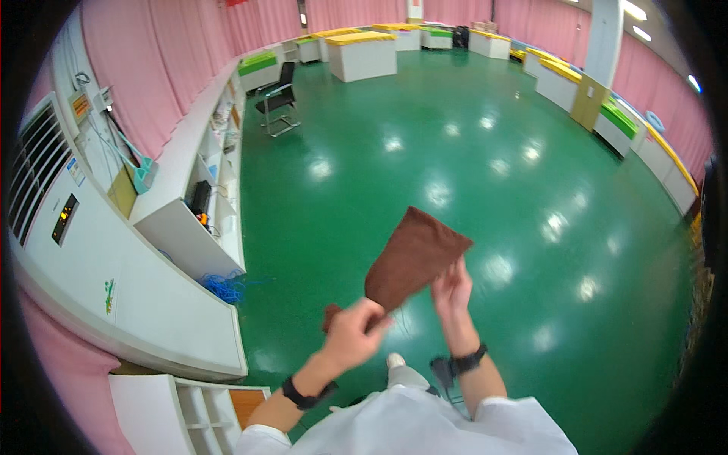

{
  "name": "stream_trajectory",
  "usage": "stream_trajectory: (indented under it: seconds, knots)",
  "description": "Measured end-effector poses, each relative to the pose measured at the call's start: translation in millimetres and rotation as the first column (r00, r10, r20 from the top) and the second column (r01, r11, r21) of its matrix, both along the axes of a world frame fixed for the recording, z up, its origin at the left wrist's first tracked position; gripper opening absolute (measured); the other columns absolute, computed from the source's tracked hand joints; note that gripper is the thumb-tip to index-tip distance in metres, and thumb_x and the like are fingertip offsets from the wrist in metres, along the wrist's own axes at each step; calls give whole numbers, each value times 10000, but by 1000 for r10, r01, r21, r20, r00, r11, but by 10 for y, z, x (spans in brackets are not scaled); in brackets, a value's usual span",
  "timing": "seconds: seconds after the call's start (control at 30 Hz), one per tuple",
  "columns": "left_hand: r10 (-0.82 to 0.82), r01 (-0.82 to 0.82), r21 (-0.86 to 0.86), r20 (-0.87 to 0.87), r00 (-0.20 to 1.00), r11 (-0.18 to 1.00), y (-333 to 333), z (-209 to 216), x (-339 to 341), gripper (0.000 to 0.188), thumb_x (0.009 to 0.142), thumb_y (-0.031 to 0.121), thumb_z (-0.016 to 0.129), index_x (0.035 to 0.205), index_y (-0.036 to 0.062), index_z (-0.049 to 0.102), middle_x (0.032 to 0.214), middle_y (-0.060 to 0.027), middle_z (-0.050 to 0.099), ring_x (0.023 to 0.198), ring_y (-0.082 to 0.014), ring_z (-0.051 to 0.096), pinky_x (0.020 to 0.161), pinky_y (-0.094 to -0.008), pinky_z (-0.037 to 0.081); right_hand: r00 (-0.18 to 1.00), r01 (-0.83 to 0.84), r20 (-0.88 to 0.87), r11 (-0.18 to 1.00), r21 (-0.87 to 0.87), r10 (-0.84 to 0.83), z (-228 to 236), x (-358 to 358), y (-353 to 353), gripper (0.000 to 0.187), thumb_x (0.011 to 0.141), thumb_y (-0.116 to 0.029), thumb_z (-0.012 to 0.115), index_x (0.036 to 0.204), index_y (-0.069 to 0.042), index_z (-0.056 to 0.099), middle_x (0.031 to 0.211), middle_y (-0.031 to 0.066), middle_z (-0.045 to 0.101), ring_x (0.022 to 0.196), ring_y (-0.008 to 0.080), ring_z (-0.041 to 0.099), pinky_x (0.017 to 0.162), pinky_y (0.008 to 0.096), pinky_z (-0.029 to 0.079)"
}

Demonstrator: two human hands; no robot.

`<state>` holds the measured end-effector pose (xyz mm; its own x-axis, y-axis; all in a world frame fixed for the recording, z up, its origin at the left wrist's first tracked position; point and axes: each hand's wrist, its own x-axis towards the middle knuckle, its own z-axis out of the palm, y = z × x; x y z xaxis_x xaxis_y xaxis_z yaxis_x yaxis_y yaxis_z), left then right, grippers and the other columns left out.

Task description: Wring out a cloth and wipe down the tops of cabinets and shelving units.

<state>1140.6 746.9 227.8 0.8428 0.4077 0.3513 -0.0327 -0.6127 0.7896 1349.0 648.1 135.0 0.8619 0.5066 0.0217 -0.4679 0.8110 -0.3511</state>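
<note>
A brown cloth (413, 258) is held up in front of me, spread between my two hands above the green floor. My left hand (355, 331) is closed round its lower left part, and a small bunched bit of the cloth pokes out past the fist. My right hand (453, 288) grips the cloth's right edge near a corner, fingers pressed together. A few loose threads hang below the cloth between the hands. Both wrists wear black bands.
On the left stand a white floor air conditioner (114, 280) and a low white shelf unit (186, 220), with blue cable (224, 288) on the floor beside it. A black chair (278, 102) stands farther off. White cabinets (364, 61) with yellow or green tops line the room's far side.
</note>
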Motion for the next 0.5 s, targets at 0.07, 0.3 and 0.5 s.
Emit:
stream_trajectory:
  seconds: [0.07, 0.3, 0.5]
  knots:
    - [-255, 255, 49, -8, 967, 966, 61, -92, 435, 209, 830, 169, 730, 876, 25, 586, 773, -94, 577, 691, -228, 585, 640, -333, 466, 934, -314, -224, 938, -147, 277, -471, -120, 241, 438, 1023, -326, 382, 1384, -89, 455, 1418, 70, 486, 1291, 270, 458, 1076, 431, 384]
    - [-180, 394, 295, -554, 813, 871, 1072, -823, 1179, 254, 865, 268, 642, 838, 17, 669, 887, -149, 655, 797, -318, 625, 724, -409, 491, 161, 11, 686, 693, -720, 710, -1717, 250, 1400, 502, 923, -320, 511, 1355, -64, 498, 1357, 106, 552, 1221, 279, 533, 1043, 410, 418]
    - [-511, 433, -340, -772, 378, 835, 2075, -756, 1520, 315, 905, 288, 581, 1016, 19, 702, 907, -190, 700, 852, -275, 676, 777, -388, 506, -79, 163, 988, 979, -122, 136, -503, 438, 2262, 433, 698, -276, 678, 1071, -57, 659, 986, 133, 680, 870, 253, 669, 753, 326, 530]
